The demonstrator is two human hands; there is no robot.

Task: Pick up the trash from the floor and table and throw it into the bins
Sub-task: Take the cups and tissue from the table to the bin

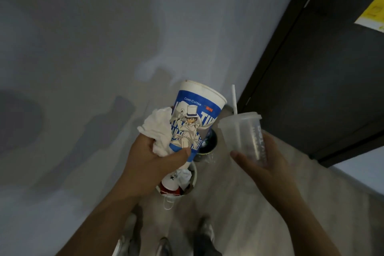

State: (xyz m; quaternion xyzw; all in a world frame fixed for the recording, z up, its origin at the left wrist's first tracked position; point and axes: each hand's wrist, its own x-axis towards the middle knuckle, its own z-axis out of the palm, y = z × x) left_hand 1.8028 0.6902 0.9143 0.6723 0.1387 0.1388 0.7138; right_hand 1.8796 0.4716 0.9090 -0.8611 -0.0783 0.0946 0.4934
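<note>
Two loads: left hand [153,164] clamps the Cotti Coffee cup [197,110] and crumpled tissue [158,129], fingers curled; right hand [268,164] wraps its fingers round the clear straw cup [245,133]. Both are poised over the white bin [195,176], lower centre, likely for dropping.

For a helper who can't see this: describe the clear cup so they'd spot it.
Near the dark door, the right hand holds the clear cup. Unlike the blue printed paper cup in the left hand, it is see-through, with a white straw sticking up.

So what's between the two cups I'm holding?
Nothing touches them there: the paper cup in the left hand and the plastic cup in the right hand stand apart. Through that gap the head view shows the dark bin on the floor below.
</note>
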